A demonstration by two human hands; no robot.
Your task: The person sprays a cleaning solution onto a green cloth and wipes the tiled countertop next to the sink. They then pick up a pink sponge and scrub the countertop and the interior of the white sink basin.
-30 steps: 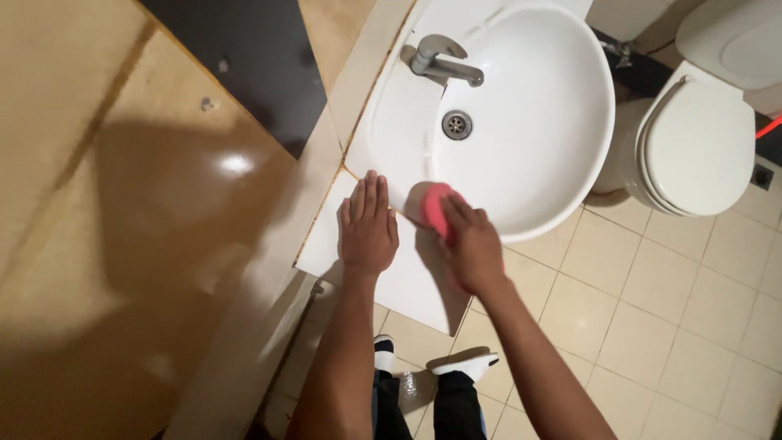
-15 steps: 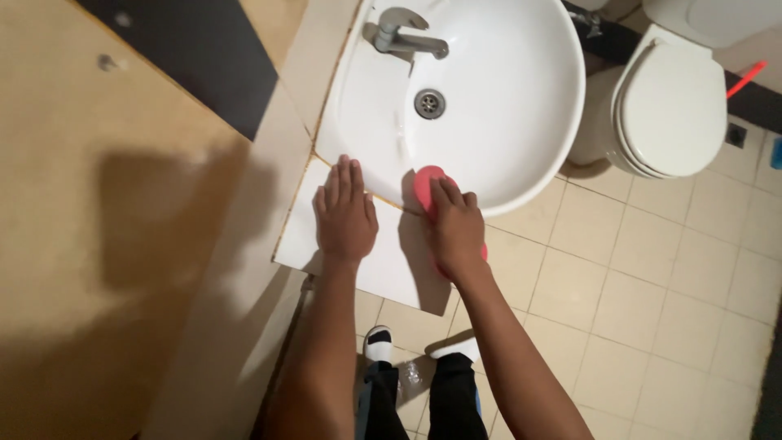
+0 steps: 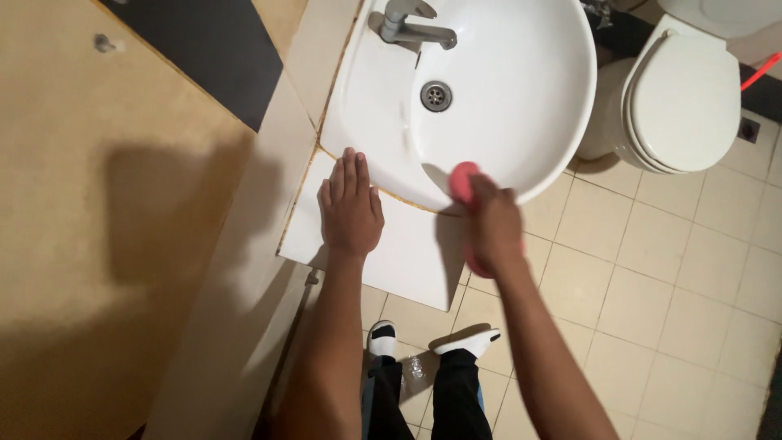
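My right hand (image 3: 494, 228) is curled around a pink sponge (image 3: 463, 181), fingers wrapped over its top so only the far end pokes out past my fingertips; a sliver of pink also shows under the heel of the hand. The hand is a bit motion-blurred, so I think the sponge is pressed against the near rim of the white sink (image 3: 538, 98), but exact contact is hard to confirm. Just beyond the grip the bowl opens up, with the drain (image 3: 436, 95) further off and the metal tap (image 3: 411, 28) past that at the far edge.

My left hand (image 3: 351, 209) lies flat, palm down, fingers straight and pressed together, holding nothing. It rests on the white counter slab (image 3: 407, 253) just beside the sponge hand, fingertips touching or nearly touching the sink's edge along the yellowish sealant seam.

To the outer side of the sponge grip, well apart, is a white toilet (image 3: 688, 98) with its lid down. Below both hands, beige floor tiles (image 3: 668, 277) and my feet in white slippers (image 3: 468, 341). On the far side of the flat hand, a tan wall (image 3: 106, 244) with my shadow on it.
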